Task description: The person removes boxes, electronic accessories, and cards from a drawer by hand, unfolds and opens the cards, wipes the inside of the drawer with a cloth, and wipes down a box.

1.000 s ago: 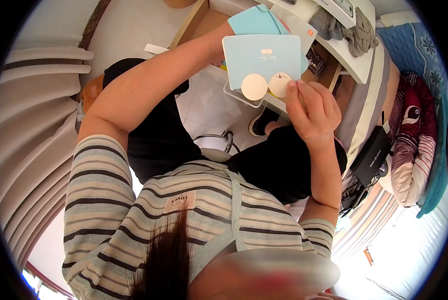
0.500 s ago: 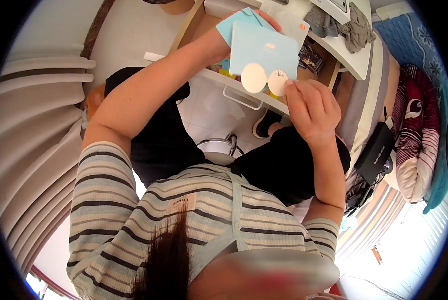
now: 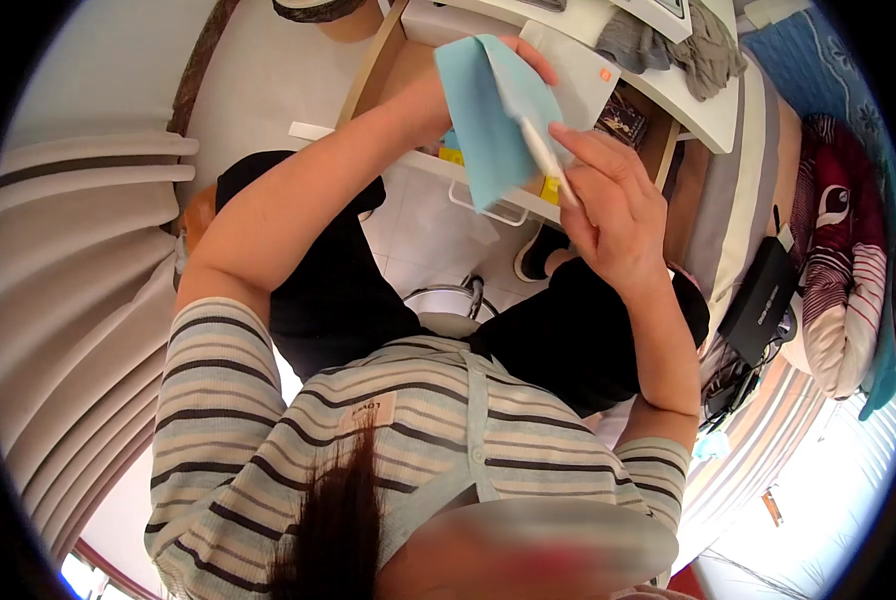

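Observation:
My left hand [image 3: 530,62] is closed on the far edge of a light blue paper sleeve [image 3: 473,125], mostly hidden behind it. The sleeve hangs tilted above the open drawer [image 3: 373,75], its folded sides apart. A thin pale card [image 3: 543,150], seen nearly edge-on and blurred, stands against the sleeve's right side. My right hand [image 3: 616,205] pinches the card's near end between thumb and fingers. Whether the card lies inside the sleeve or just beside it, I cannot tell.
A white box with an orange mark [image 3: 593,85] lies at the drawer's back right. Grey cloths [image 3: 703,60] rest on the white desk top [image 3: 708,115]. A striped bed [image 3: 743,180] with a black pouch [image 3: 758,300] is on the right. Below the drawer is its white handle [image 3: 488,205].
The card has turned from face-on to nearly edge-on, so its white round shapes no longer show face-on. The sleeve has swung lower and shows more of its blue side.

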